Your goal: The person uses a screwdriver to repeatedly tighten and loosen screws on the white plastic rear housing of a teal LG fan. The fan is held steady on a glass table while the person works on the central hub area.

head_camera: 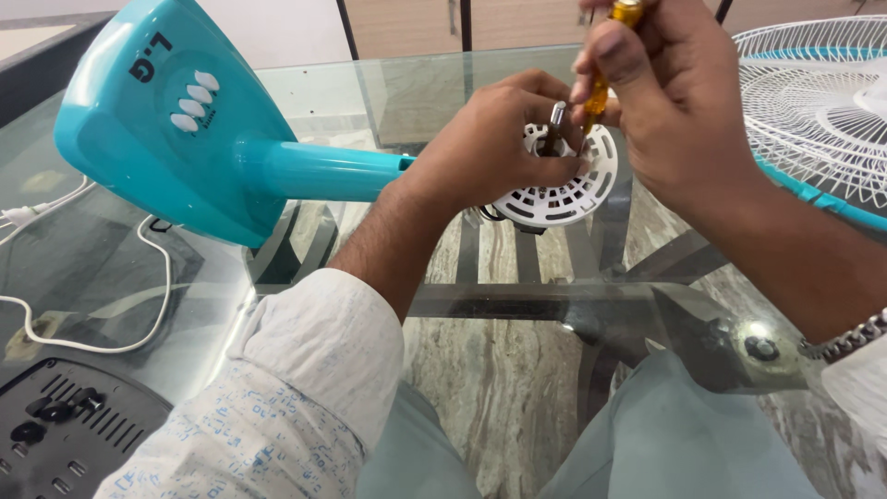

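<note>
Head view: the left hand [490, 139] gripped the white motor housing [559, 189]; above it, the right hand [665, 88] clamped the amber-handled screwdriver [601, 88], best kept square to the housing.

Fan base [157, 129] left on table [407, 83]; motor [559, 185] center; grille [822, 102] right; cord [111, 342] front-left.

Glossy teal plastic fan base [176, 120], glass table [111, 268]

white slotted motor housing [559, 199], steel shaft upright, amber-handled screwdriver [601, 88] above
</note>
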